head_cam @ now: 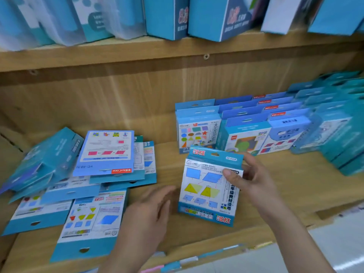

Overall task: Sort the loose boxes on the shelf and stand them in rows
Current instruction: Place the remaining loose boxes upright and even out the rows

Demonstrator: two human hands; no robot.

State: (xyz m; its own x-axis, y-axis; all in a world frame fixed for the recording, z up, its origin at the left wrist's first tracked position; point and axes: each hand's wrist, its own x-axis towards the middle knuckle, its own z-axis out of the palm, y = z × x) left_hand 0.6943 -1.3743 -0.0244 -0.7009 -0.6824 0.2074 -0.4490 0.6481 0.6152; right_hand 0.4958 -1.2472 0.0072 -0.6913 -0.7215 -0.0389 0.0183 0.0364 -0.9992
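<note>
Bright even light, blurred edges

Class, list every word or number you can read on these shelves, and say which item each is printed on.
"磁性": top flap of the box in the right hand, and again at its bottom edge.
"CY-0159": same flap, right side.
"年级教材适用": down that box's front.
Print on the loose pile, standing rows and upper-shelf boxes: too blurred to read.

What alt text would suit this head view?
The right hand holds a blue box printed with shapes upright at a wooden shelf, with the left hand open beside it. Loose boxes lie piled on the left, and rows of standing boxes fill the right.
</note>
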